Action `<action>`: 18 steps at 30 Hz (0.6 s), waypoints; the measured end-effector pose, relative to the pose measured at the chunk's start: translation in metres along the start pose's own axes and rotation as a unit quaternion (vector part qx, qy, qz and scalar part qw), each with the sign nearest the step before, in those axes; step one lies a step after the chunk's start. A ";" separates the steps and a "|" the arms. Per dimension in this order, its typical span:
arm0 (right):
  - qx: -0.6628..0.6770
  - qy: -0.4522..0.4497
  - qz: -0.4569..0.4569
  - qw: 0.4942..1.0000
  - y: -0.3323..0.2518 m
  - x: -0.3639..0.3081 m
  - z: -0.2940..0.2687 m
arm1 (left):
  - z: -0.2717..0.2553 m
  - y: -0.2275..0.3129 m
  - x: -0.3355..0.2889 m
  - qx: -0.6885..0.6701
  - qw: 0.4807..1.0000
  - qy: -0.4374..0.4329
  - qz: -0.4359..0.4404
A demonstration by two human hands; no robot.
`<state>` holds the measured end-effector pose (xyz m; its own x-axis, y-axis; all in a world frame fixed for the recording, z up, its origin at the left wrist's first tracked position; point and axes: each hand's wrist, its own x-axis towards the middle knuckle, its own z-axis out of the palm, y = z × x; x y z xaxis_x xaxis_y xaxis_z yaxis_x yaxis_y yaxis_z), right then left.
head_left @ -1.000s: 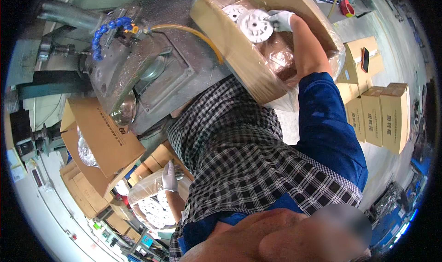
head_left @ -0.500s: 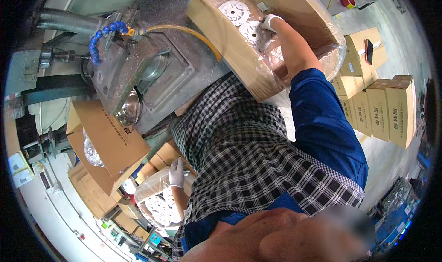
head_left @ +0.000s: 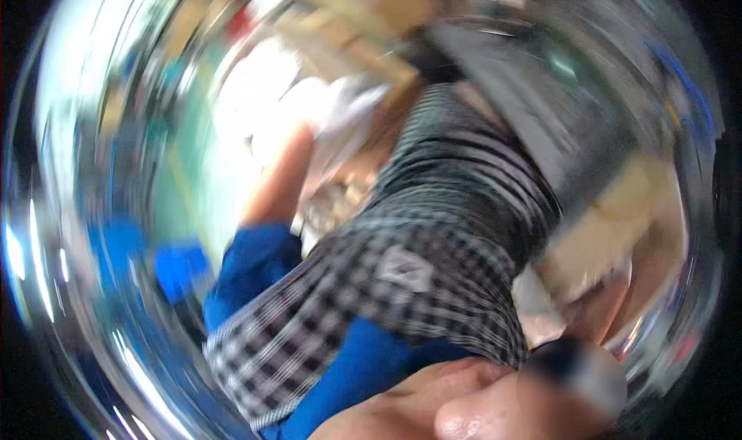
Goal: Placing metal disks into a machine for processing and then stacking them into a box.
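Motion blur smears the whole head view. My left arm reaches up at the left, and my left hand (head_left: 305, 104), in a white glove, merges with bright white shapes, so its fingers do not show. Around it lies whitish, glaring plastic-like wrapping (head_left: 352, 108); whether I touch it cannot be made out. Shiny, blurred metal-looking pieces (head_left: 336, 204) lie beside my left forearm. At the lower right, my right forearm (head_left: 607, 305) extends by a cardboard box (head_left: 599, 251). My right hand's fingers cannot be made out there, nor anything in them.
A grey metal work table (head_left: 533, 92) stands ahead to the right, with a blurred blue hose (head_left: 684, 84) at the far right. Cardboard (head_left: 340, 38) is stacked beyond my left hand. Blue shapes (head_left: 178, 270) stand on the floor at the left.
The view has swung sharply left and blurred. My left arm now stretches out beside white wrapping. My right arm, earlier reaching into the box of white discs, now shows low at the right.
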<state>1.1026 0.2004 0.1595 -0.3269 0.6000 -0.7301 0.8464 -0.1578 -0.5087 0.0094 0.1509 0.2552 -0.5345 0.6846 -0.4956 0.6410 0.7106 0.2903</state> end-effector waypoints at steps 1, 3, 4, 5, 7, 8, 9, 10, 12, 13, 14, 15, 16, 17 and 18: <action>0.002 0.018 0.016 1.000 -0.026 0.063 -0.035 | 0.004 -0.047 0.004 -0.058 0.992 0.101 0.057; 0.031 0.090 0.073 0.993 -0.086 0.137 -0.042 | 0.008 -0.128 0.024 -0.005 0.975 0.224 0.011; 0.049 0.141 0.100 0.984 -0.133 0.162 -0.051 | -0.001 -0.160 0.015 -0.312 0.928 0.204 0.027; 0.071 0.193 0.126 0.970 -0.182 0.183 -0.047 | -0.005 -0.208 0.015 -0.391 0.873 0.291 -0.017; 0.106 0.297 0.182 0.931 -0.405 0.188 0.052 | 0.030 -0.394 0.035 -0.475 0.790 0.381 -0.077; 0.112 0.299 0.177 0.931 -0.471 0.143 0.095 | 0.046 -0.475 0.075 -0.398 0.730 0.552 -0.061; 0.082 0.319 0.106 0.938 -0.527 0.106 0.135 | 0.058 -0.506 0.090 -0.404 0.730 0.548 -0.056; 0.042 0.333 0.032 0.941 -0.570 0.093 0.158 | 0.075 -0.528 0.094 -0.326 0.752 0.573 -0.013; 0.018 0.310 -0.006 0.950 -0.598 0.105 0.183 | 0.099 -0.548 0.104 -0.251 0.767 0.589 0.030; 0.003 0.280 -0.048 0.959 -0.603 0.111 0.191 | 0.103 -0.545 0.102 -0.261 0.776 0.574 0.012; -0.012 0.248 -0.088 0.965 -0.605 0.118 0.197 | 0.105 -0.540 0.102 -0.270 0.785 0.558 -0.005; -0.028 0.213 -0.131 0.968 -0.607 0.124 0.201 | 0.106 -0.535 0.099 -0.277 0.792 0.543 -0.024; -0.043 0.177 -0.171 0.968 -0.609 0.130 0.204 | 0.107 -0.528 0.097 -0.285 0.799 0.528 -0.042; -0.051 0.144 -0.212 0.965 -0.609 0.135 0.208 | 0.098 -0.520 0.103 -0.289 0.807 0.512 -0.053; -0.049 0.147 -0.211 0.965 -0.610 0.138 0.210 | 0.090 -0.511 0.109 -0.294 0.815 0.496 -0.064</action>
<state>0.4528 0.2144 0.2731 -0.5300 0.7936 -0.2987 0.7041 0.2156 -0.6766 -0.3273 -0.1524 -0.0211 -0.9453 0.1862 0.2677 0.3261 0.5418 0.7747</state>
